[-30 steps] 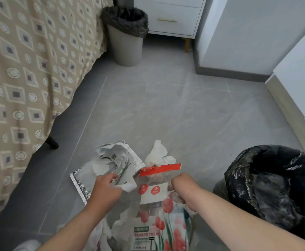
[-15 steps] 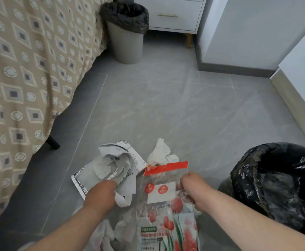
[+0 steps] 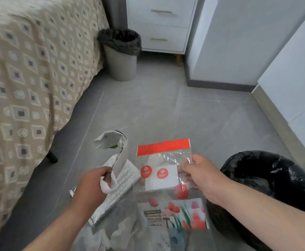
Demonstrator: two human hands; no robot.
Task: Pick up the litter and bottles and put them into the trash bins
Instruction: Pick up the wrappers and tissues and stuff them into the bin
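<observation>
Glossy clear plastic bag (image 3: 166, 171); silvery foil pouch (image 3: 119, 185); glossy black bin liner (image 3: 267, 178).

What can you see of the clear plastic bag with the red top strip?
The clear crinkly plastic bag with a red header strip carries two round red stickers on a white label and a red tulip print lower down. The right hand pinches its right edge, holding it lifted and roughly upright beside the black-lined trash bin. White crumpled litter shows through it.

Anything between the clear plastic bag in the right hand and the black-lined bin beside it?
Nothing visible. The right hand holds the clear plastic bag in the air, and the black-lined bin sits directly to its right with only open space between. The left hand grips crumpled paper on the far side.
</observation>
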